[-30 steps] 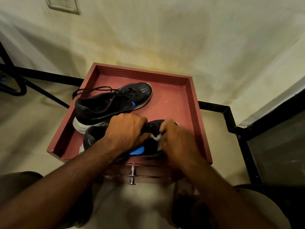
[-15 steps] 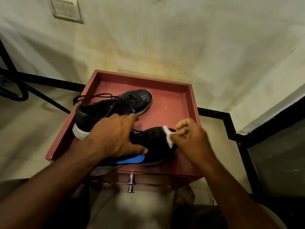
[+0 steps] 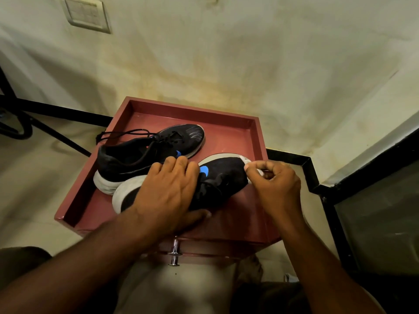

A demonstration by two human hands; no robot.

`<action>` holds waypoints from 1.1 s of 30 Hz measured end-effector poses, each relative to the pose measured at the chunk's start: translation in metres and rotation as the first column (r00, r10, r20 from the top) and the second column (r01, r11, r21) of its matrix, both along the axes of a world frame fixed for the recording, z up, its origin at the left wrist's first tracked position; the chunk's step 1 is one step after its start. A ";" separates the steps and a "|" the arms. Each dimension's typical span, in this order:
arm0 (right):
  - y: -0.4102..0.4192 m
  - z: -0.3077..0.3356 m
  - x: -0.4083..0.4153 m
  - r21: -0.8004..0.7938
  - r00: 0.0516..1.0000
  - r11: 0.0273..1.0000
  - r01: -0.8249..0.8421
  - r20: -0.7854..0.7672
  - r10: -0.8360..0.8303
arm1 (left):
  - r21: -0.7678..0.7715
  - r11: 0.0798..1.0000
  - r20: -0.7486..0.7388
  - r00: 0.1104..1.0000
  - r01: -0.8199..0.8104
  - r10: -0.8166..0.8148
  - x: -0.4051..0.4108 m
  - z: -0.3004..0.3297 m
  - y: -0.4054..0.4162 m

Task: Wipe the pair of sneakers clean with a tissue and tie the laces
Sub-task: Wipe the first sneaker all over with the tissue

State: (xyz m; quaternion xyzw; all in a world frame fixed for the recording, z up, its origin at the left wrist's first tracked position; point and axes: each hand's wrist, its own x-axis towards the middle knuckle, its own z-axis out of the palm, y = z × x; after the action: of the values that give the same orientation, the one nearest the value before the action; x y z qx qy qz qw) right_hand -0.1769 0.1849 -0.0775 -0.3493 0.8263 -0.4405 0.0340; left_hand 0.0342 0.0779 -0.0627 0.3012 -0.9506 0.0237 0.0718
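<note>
Two black sneakers with white soles and blue logos lie in a red tray [image 3: 256, 137]. The far sneaker [image 3: 145, 152] sits upright with its loose laces trailing over the tray's left rim. The near sneaker [image 3: 224, 175] is tipped on its side, its blue logo facing up and its sole turned away from me. My left hand [image 3: 167, 193] grips it across the middle, fingers over the top and thumb on the near side. My right hand [image 3: 274, 184] pinches a small white tissue [image 3: 248, 163] against the toe of the near sneaker.
The red tray tops a small cabinet with a metal drawer knob [image 3: 174, 254] on its front. A stained wall with a switch plate [image 3: 87, 14] rises behind. Black skirting [image 3: 292, 159] runs along the floor, and a dark panel [image 3: 376, 223] stands at right.
The near sneaker has been rolled from upright onto its side, its sole now facing away. My left hand shifted with it, and my right hand carried the tissue to the toe tip.
</note>
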 end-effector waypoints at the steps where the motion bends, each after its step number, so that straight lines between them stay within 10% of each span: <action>1: 0.000 0.001 0.000 0.000 1.000 1.000 -0.007 -0.017 0.007 | 0.107 0.994 -0.010 1.000 0.012 -0.011 0.004 0.005 -0.006; 10: -0.008 -0.001 0.012 -0.086 0.987 0.995 -0.052 -0.156 0.038 | 0.465 0.880 -0.227 0.974 0.095 0.014 0.005 0.008 -0.020; 19: -0.017 -0.007 0.075 0.111 0.722 0.821 -0.560 -0.419 0.550 | 0.424 0.898 -0.223 0.975 0.117 -0.022 -0.001 0.002 -0.026; 26: -0.013 -0.002 0.011 0.031 0.881 0.994 -0.106 -0.461 0.108 | 0.441 0.890 -0.289 0.957 0.114 0.020 0.000 0.004 -0.028; 33: -0.019 -0.011 0.076 0.060 0.766 0.873 -0.484 -0.453 0.456 | 0.427 0.895 -0.322 0.947 0.131 0.015 -0.003 0.004 -0.024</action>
State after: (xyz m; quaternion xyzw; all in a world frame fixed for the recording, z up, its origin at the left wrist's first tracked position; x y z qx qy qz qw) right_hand -0.1006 0.1658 -0.0885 -0.6386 0.6834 -0.3486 -0.0609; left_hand 0.0314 0.0537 -0.0590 0.2806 -0.9155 -0.2439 0.1538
